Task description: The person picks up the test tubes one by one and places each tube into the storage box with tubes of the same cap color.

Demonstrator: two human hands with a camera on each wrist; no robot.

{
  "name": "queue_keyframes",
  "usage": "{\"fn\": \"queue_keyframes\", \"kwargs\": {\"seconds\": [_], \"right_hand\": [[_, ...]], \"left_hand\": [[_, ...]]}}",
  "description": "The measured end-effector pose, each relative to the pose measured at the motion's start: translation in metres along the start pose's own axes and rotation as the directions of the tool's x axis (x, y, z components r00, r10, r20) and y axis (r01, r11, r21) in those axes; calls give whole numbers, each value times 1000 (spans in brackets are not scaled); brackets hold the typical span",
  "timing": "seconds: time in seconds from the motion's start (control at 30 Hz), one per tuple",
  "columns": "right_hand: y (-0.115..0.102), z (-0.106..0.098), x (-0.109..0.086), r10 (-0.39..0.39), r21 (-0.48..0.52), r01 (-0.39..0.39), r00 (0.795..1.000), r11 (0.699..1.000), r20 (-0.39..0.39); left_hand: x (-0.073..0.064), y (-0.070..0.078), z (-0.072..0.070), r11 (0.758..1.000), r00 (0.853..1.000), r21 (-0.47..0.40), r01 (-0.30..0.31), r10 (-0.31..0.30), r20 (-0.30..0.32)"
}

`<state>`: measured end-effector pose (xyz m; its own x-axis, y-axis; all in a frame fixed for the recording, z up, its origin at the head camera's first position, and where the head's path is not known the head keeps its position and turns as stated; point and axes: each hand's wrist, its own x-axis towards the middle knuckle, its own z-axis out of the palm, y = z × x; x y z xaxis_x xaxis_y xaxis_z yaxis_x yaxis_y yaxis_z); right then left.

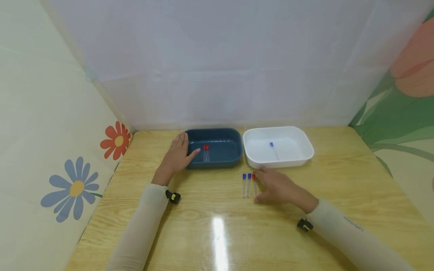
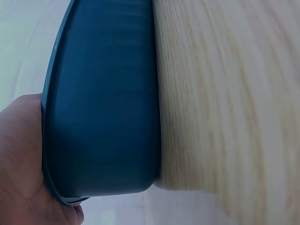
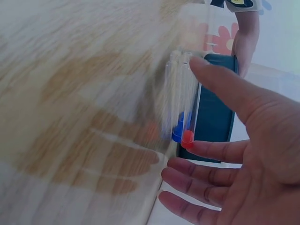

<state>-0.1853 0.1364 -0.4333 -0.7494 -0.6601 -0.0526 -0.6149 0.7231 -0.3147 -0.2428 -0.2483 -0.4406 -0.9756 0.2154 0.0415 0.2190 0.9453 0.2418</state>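
My left hand [image 1: 178,152] holds the left end of a dark blue tray [image 1: 234,160], thumb over its inner side and fingers along the outer edge. Inside lie two red-capped glass tubes [image 1: 206,152]. In the right wrist view, my right hand [image 3: 262,136] spans a red-capped tube [image 3: 187,138] lengthwise, thumb at its glass end and index finger at the cap. The other fingers extend loosely below. Two blue-capped tubes [image 1: 246,184] lie just left of it on the table. A white tray [image 1: 251,160] behind the right hand contains one blue-capped tube [image 1: 272,145].
Both trays stand side by side at the back of the wood-grain table [image 1: 190,226], near a white cloth backdrop [image 1: 210,75]. Flower-patterned panels flank the table on both sides. A bright light reflection [image 1: 219,241] falls on the tabletop in front.
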Motion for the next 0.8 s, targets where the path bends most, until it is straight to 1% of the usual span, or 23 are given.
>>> {"fn": "queue_keyframes", "kwargs": {"seconds": [0.17,0.4,0.53,0.73,0.8], "right_hand": [[0,-5,0,-35,-4,35,999,999,-19],[-5,-10,0,-49,56,51,998,997,-33],[-8,-10,0,-62,85,65,997,994,-37],[-17,-12,3,-90,91,95,994,991,-54],[-20,-14,5,-88,97,92,995,991,-47]], "left_hand": [[4,1,0,1000,1000,3,-3,3,-2],[7,4,-3,1000,1000,3,-7,7,1],[6,4,-2,1000,1000,10,-13,13,-2],[1,2,1,1000,1000,-3,-4,4,5],[-1,0,2,1000,1000,-5,-4,4,0]]}}
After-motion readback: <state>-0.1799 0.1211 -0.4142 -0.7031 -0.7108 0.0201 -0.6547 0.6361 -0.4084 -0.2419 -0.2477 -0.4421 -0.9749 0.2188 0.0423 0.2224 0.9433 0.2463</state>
